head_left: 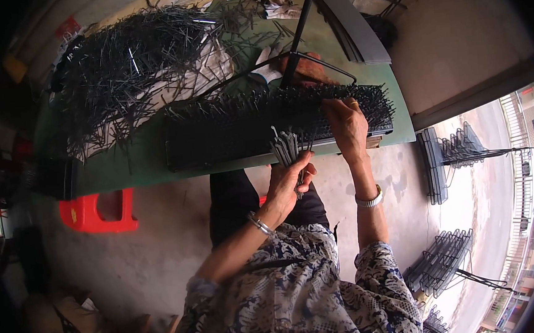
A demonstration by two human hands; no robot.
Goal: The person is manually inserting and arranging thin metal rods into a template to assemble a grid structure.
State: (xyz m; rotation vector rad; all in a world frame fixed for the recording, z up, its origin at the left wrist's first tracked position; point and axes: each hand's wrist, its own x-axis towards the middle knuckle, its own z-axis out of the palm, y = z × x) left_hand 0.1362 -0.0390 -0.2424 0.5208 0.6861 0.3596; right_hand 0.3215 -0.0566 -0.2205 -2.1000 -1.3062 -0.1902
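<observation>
Your left hand (289,177) is clenched around a bundle of dark pins (286,146) just off the desk's (148,156) near edge. Your right hand (346,127) pinches a pin at the black spiked panel (233,128) lying along that edge. A loose heap of pins (130,64) covers the far left corner.

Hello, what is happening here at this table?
A person sits at a green table. The left hand grips a bundle of thin dark metal pins. The right hand rests on a black rack bristling with upright pins, fingertips among them. A big loose pile of the same pins lies further back on the table.
</observation>
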